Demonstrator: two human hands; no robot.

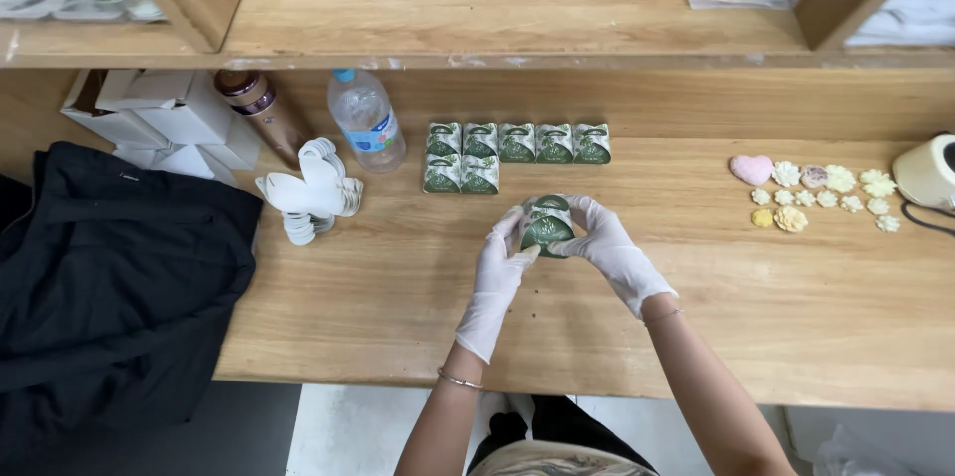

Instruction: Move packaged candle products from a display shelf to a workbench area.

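Small green-and-white box (pixel 548 224) held above the wooden bench (pixel 696 307), roughly centre, just in front of the stacked boxes. Both hands gloved white. Left hand (pixel 502 272) cups the box from the left and below, fingers (pixel 521 255) pressed onto its lower edge. Right hand (pixel 607 242) wraps the right side, fingers curled over the top corner. Both grips closed on the box, pinching it between them. Box tilted, not touching the bench.

Behind it: a group of matching green boxes (pixel 515 143) sits on the bench, five in a back row, two more (pixel 461 176) in front at the left end, all touching side by side.

Left of those: clear plastic water bottle (pixel 366 120) with blue cap, upright. Next to it a brown bottle (pixel 261 110) leaning. Stack of white die-cut card blanks (pixel 313 190) fanned out near the bottle. White folded cartons (pixel 159 118) piled at the back left. Black garment (pixel 109 277) draped over the left end of the bench.

Right side, well apart from the hands: cluster of small flower-shaped pieces (pixel 826 192) in cream, yellow and white, plus a pink heart-shaped piece (pixel 751 170). Cream-coloured appliance (pixel 927 173) at far right edge, partly cut off.

Shelf (pixel 497 13) above holds bagged items, contents unclear.
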